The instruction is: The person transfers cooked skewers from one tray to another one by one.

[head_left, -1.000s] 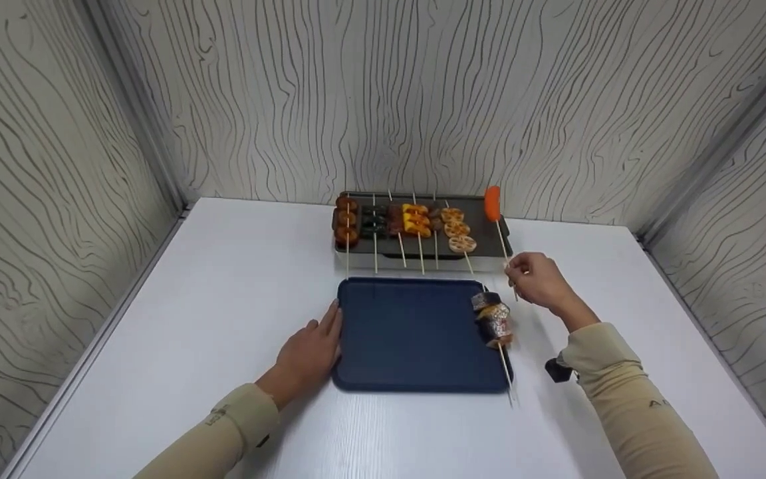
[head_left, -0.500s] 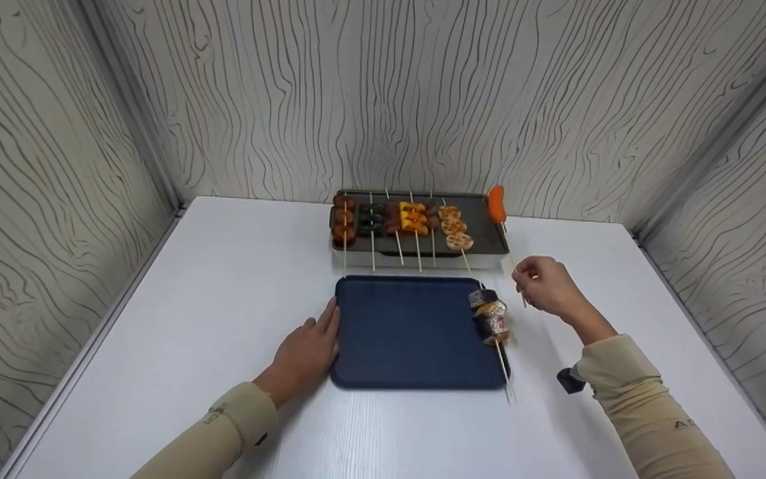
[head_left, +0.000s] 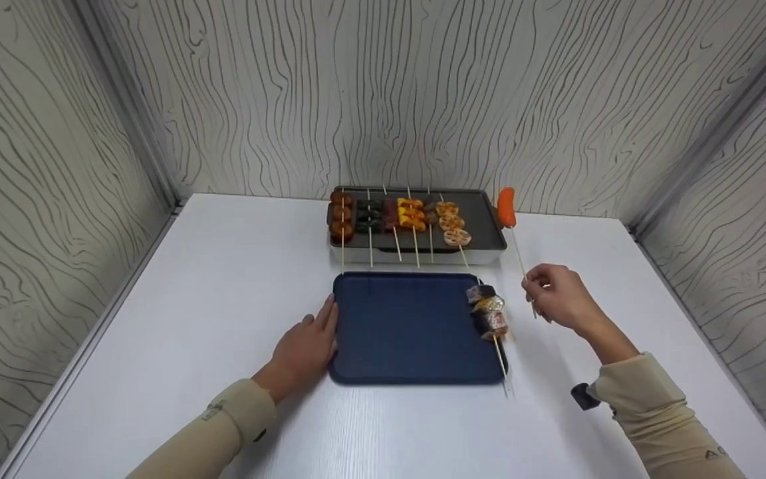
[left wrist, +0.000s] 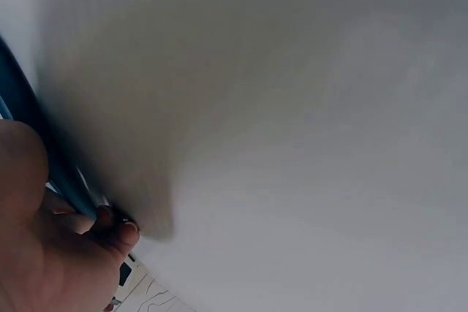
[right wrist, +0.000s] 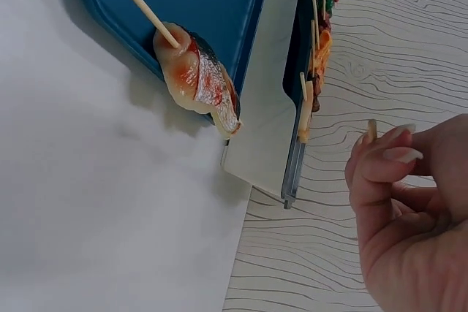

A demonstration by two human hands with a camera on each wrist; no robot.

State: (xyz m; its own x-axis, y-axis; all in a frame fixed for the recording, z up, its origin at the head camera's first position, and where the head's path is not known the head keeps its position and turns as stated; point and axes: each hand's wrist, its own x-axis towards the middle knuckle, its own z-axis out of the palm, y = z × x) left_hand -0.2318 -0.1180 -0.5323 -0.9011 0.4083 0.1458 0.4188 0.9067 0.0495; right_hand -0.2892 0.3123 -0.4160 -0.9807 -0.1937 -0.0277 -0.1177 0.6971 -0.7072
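Note:
My right hand (head_left: 561,297) pinches the stick of a skewer with an orange-red sausage (head_left: 506,207), held off the right end of the black grill plate (head_left: 479,213). In the right wrist view only the stick's tail end (right wrist: 372,130) shows between the fingertips. My left hand (head_left: 304,347) rests against the left edge of a blue tray (head_left: 409,332), fingers extended along the rim; the left wrist view shows it beside the tray's rim (left wrist: 69,180). A skewer of dark and silvery fish-like chunks (head_left: 489,316) lies along the tray's right edge.
Several skewers lie side by side on the grill plate, including yellow pieces (head_left: 411,214) and lotus root slices (head_left: 451,223). Their sticks reach over its front edge towards the tray. Patterned panels (head_left: 383,93) enclose the white table (head_left: 256,259) at the back and sides.
My right hand has moved right and towards me, carrying the sausage skewer from above the grill plate's right end to just beyond it. The left hand stays at the tray.

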